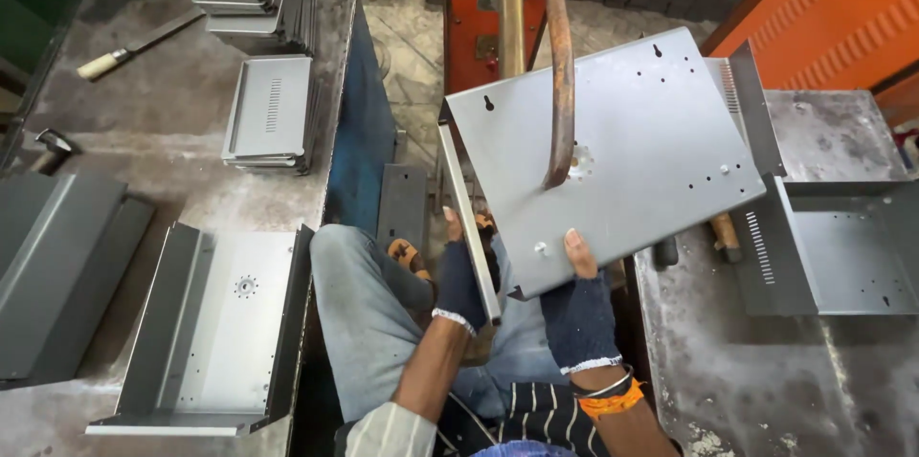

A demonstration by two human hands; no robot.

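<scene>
A grey sheet-metal panel (651, 141) with bent side flanges and small holes is held tilted under a curved copper electrode arm (560, 65) of an orange welding machine. My left hand (459, 275), in a dark fingerless glove, grips the panel's left flange near its lower end. My right hand (579, 299), gloved the same way, holds the panel's near edge with the thumb on top. The electrode tip touches the panel near its middle.
A finished U-shaped panel (225, 323) lies on the left steel table, with a stack of small vented plates (270, 112) behind it and a dark grey cover (53, 266) at far left. More panels (842, 246) lie on the right table. A knife-like tool (134, 47) rests at back left.
</scene>
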